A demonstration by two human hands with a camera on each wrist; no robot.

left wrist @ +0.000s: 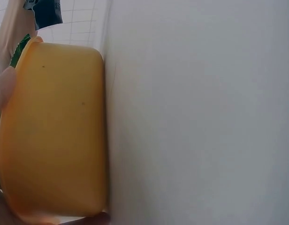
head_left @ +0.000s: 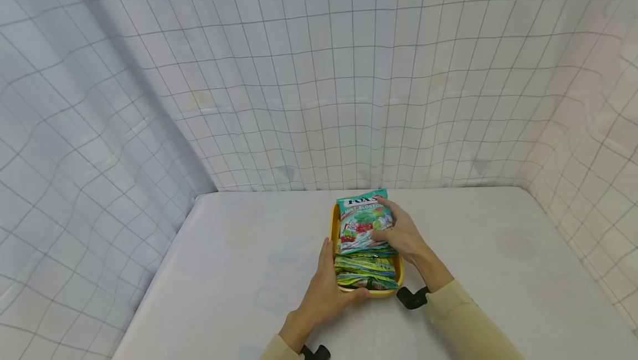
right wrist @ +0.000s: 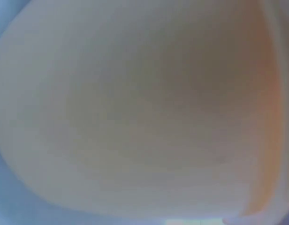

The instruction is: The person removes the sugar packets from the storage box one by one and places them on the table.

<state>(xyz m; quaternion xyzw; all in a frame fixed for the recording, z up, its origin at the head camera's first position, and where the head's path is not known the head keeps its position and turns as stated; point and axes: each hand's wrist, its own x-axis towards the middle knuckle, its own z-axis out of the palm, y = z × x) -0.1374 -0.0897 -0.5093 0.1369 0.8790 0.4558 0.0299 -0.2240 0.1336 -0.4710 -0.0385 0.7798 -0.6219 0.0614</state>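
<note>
Our right hand (head_left: 405, 234) pinches the glossy teal candy packet (head_left: 363, 220) standing at the far end of the yellow plastic tub (head_left: 335, 227). Our left hand (head_left: 326, 289) grips the tub's near-left corner. More flat packets (head_left: 366, 271) fill it. The white table (head_left: 239, 249) lies beneath, checked cloth (head_left: 319, 72) behind.

The yellow tub (head_left: 335, 227) looks like smooth plastic with a soft, slightly satin sheen (its wall (left wrist: 55, 136) shows a few tiny dark specks in the left wrist view). The candy bag (head_left: 363, 221) on top is glossy printed film, creased and catching light, as are the green packets (head_left: 366, 271) below it. The table (head_left: 239, 260) has a matt, pale, smooth surface. The checked backdrop (head_left: 319, 72) is thin cloth, wrinkled and matt. The sleeve (head_left: 468, 321) is soft, matt knit fabric.
</note>
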